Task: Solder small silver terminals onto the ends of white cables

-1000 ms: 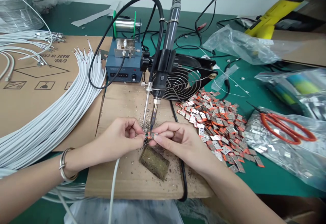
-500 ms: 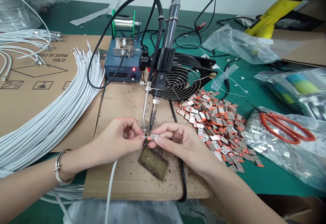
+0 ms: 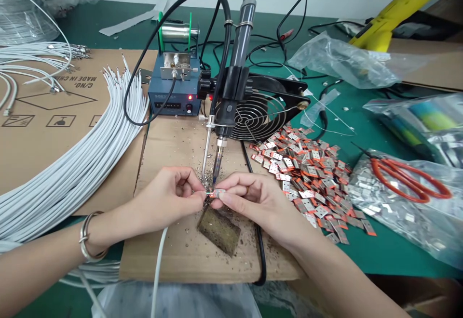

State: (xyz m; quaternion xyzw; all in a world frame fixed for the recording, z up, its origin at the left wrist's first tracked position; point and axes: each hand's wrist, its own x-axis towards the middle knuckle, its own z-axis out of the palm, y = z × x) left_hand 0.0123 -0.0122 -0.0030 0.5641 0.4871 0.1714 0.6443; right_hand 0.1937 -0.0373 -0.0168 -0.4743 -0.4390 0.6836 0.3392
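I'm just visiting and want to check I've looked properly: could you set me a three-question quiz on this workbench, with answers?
1. True or false: the orange-handled tool lies on a plastic bag.
2. What does the right hand pinch beneath the soldering iron?
a) a roll of wire
b) a small connector
c) a yellow tool
3. Fill in the colour: a red light glows on the front of the ____ box.

Key: 1. True. 2. b. 3. Blue.
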